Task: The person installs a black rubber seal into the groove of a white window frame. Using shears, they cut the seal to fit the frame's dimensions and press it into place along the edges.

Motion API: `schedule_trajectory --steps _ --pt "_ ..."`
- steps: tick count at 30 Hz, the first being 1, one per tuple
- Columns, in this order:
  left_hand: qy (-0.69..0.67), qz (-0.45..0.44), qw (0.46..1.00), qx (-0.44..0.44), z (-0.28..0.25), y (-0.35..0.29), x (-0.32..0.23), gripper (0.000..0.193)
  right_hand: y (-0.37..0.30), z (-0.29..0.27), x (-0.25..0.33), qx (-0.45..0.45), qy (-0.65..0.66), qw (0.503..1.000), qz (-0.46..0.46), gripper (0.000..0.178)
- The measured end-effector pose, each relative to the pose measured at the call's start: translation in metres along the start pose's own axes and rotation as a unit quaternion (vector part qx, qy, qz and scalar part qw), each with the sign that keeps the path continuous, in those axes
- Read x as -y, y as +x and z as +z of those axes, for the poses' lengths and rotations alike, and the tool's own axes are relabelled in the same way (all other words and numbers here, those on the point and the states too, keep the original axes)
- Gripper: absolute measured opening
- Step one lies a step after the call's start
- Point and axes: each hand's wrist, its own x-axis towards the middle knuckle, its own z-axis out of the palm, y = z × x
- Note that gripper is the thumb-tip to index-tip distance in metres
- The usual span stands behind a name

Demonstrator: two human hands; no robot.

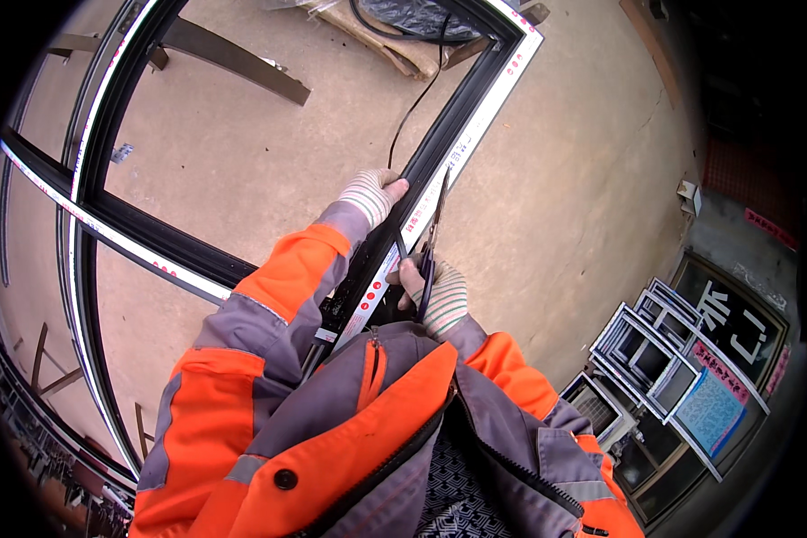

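Note:
A large black window frame with white protective tape stands in front of me. My left hand, in a striped knit glove, pinches a thin black rubber strip against the frame's right bar. My right hand, also gloved, grips a pair of scissors whose blades point up along the same bar, just below my left fingers. My orange and grey jacket sleeves fill the lower view.
A concrete floor lies beneath. Metal profiles and a wooden pallet with a dark bag lie at the far side. Several stacked window frames lean at the right. More frame bars run along the left.

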Motion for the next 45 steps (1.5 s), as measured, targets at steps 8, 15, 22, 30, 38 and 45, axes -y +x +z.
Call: schedule_trajectory --steps 8,15,22,30,38,45 --pt "0.022 -0.026 0.999 -0.014 0.002 -0.007 -0.01 0.04 -0.005 0.001 -0.005 0.021 -0.012 0.999 0.022 0.028" --pt "0.046 -0.004 0.999 -0.027 0.004 0.003 0.002 0.045 -0.055 -0.023 -0.03 0.048 -0.064 0.994 0.07 0.025" --pt "0.02 -0.03 0.999 0.01 -0.005 -0.008 -0.002 0.052 -0.06 -0.018 -0.021 0.018 -0.042 0.997 0.062 0.025" --pt "0.042 -0.026 0.999 0.001 -0.002 -0.017 0.016 0.051 -0.054 -0.01 -0.027 0.041 -0.04 0.997 0.056 0.026" --pt "0.054 -0.018 0.998 0.041 -0.011 -0.019 0.018 0.049 -0.048 -0.008 -0.032 0.056 -0.045 0.996 0.059 0.026" --pt "0.072 -0.027 0.996 0.034 -0.009 -0.024 0.035 0.046 -0.046 -0.006 -0.03 0.052 -0.032 0.996 0.058 0.025"
